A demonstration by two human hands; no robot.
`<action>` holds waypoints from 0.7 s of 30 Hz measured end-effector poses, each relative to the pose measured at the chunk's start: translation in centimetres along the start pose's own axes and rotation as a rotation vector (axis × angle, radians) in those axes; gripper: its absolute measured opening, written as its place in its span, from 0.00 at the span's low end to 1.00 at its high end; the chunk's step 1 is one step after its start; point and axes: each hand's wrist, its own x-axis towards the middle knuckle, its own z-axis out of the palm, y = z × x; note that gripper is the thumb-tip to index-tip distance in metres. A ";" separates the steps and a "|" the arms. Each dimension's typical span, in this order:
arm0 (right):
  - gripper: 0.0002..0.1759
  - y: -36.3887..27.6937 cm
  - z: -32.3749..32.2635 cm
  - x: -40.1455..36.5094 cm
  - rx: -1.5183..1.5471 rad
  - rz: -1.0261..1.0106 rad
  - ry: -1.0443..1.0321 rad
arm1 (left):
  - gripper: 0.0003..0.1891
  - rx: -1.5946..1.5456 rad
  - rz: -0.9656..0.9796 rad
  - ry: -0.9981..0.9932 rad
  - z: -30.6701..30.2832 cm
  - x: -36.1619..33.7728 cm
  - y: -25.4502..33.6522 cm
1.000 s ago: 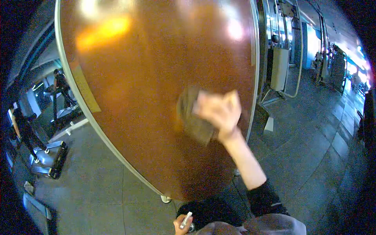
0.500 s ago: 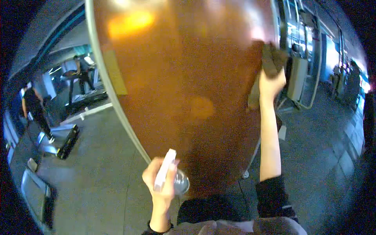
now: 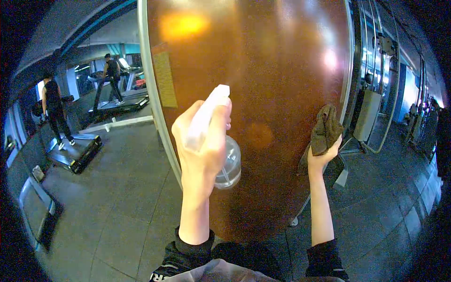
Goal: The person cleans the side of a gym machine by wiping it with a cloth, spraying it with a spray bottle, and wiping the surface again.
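Note:
My left hand (image 3: 202,131) is wrapped round the white trigger head of a clear spray bottle (image 3: 230,164), held up before a glossy reddish-brown panel (image 3: 268,94). The nozzle points at the panel, and a faint streak of mist shows near it. A crumpled dark brown cloth (image 3: 326,129) is gripped in my right hand (image 3: 329,155), close to the panel's right side. Whether the cloth touches the panel is hard to tell.
A metal frame edges the panel; a yellowish notice (image 3: 165,80) is on its left. One person stands by a low treadmill (image 3: 77,150) at left, another on a treadmill behind. Gym machines (image 3: 369,115) stand at right on dark floor tiles.
My left hand has risen with the spray bottle and looks larger. My right hand and the cloth have come down from higher on the panel. The view has shifted, so the panel sits further right.

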 end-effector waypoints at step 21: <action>0.20 -0.8 -0.5 -2.2 0.191 0.255 0.139 | 0.15 0.141 0.056 -0.064 4.0 -1.3 1.7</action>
